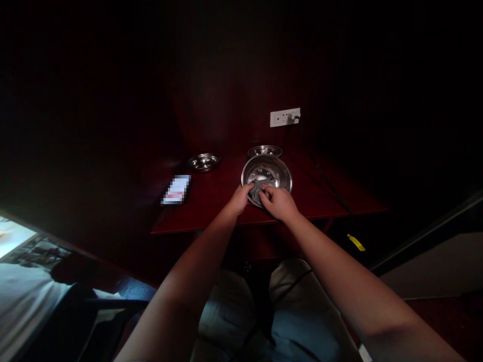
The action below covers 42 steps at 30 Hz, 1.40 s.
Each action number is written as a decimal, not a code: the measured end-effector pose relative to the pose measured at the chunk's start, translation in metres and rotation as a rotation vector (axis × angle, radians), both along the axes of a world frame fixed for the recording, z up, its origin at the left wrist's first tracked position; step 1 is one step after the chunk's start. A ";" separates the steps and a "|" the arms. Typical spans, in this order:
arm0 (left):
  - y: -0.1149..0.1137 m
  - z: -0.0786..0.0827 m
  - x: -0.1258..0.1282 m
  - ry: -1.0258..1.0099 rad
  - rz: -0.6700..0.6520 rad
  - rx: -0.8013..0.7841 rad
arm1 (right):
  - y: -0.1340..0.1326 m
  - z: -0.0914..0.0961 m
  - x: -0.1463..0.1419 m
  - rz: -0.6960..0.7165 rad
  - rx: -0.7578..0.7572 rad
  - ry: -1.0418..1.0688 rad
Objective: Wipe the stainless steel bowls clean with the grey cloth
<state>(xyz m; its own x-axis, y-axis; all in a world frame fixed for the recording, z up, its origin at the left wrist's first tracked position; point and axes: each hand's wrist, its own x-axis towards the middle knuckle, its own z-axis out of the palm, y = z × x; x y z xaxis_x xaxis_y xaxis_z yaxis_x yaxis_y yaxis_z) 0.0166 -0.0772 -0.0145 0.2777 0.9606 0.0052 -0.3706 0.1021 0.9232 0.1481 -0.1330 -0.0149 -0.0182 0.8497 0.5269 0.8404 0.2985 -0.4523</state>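
Note:
A large steel bowl [279, 168] is near the front edge of the dark red table, its shiny inside facing me. Bunched grey cloth [255, 193] lies over its near side, between my two hands. My left hand [240, 199] is closed at the bowl's near left rim, with the thumb on the cloth; the other fingers are mostly hidden. From the right, my right hand [279, 202] pinches the cloth with thumb and fingers, over the near right rim. The bowl's near rim is partly covered by the cloth and hands.
Behind the large bowl sits another shiny steel dish [264, 150]. A smaller steel bowl [204, 162] stands at the back left, above a phone [176, 190] with a lit screen. A wall socket [285, 117] holds a plug; its dark cable runs down the right side.

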 end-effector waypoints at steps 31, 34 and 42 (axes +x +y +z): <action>0.001 -0.001 0.001 -0.041 0.007 0.054 | 0.014 -0.006 -0.005 0.086 -0.077 -0.051; 0.001 -0.002 0.000 -0.024 0.003 0.053 | 0.021 0.000 -0.002 0.088 -0.068 -0.049; 0.003 -0.005 -0.002 0.027 0.018 0.050 | 0.026 0.005 -0.002 0.156 -0.024 -0.040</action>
